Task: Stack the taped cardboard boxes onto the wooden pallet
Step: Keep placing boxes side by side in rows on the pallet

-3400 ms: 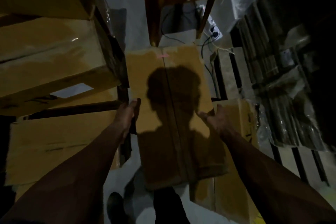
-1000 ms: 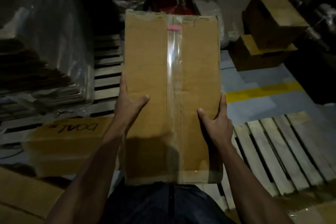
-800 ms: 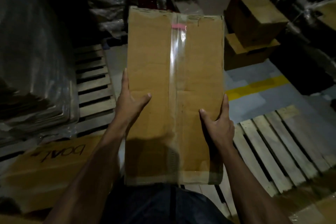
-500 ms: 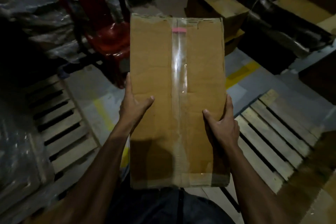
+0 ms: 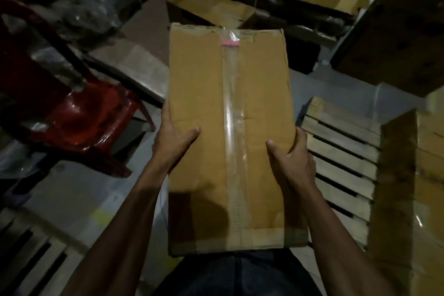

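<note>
Pallet (image 5: 341, 151) now nearer at right, both hands' fingers clasping taped box (image 5: 230, 127) sides

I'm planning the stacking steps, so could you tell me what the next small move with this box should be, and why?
Probably swing the taped cardboard box rightward over the wooden pallet: both hands, left and right, grip its sides, it is held above the floor, and bare slats lie beside the stacked box.

The room was dim. A glossy red plastic chair (image 5: 79, 113) stood on the grey floor (image 5: 72, 190) at left, with plastic-wrapped bundles (image 5: 79, 2) and open cartons (image 5: 211, 11) crowded behind.
</note>
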`<state>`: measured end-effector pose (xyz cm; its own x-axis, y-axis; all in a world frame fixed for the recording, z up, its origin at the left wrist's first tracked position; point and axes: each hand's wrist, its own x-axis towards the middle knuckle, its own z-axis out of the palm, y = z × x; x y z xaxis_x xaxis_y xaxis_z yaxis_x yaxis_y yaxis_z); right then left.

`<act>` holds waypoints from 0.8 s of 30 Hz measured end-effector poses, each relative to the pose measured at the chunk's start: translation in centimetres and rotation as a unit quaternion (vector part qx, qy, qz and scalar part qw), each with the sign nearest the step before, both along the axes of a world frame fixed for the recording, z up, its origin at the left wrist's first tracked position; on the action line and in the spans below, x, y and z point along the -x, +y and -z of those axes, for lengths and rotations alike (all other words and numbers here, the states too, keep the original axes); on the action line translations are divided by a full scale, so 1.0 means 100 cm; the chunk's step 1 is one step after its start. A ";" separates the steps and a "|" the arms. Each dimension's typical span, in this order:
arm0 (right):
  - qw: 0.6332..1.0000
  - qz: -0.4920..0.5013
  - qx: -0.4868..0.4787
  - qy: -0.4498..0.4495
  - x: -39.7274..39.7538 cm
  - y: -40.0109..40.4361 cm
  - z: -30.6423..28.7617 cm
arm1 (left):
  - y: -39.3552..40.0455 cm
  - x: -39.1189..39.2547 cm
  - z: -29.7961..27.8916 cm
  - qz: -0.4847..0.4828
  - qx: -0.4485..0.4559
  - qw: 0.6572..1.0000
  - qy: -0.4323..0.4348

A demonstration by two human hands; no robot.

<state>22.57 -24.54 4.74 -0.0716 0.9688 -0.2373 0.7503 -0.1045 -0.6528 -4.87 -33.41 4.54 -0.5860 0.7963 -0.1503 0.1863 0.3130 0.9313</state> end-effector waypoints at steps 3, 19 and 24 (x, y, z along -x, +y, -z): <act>0.999 0.047 0.005 0.011 0.004 0.025 0.005 | 0.047 0.007 -0.002 0.046 0.003 0.999 -0.018; 0.976 0.206 0.043 0.059 -0.040 0.327 0.029 | 0.413 -0.024 -0.011 0.240 -0.009 0.969 -0.054; 0.955 0.282 0.033 0.092 -0.069 0.376 0.023 | 0.509 -0.060 -0.017 0.309 -0.029 0.948 -0.062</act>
<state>29.51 13.01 2.43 0.4101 0.8488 -0.3336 0.4366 -0.5038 -0.7453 1.17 17.46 6.26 0.0156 0.9908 -0.1341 0.2050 0.1281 0.9703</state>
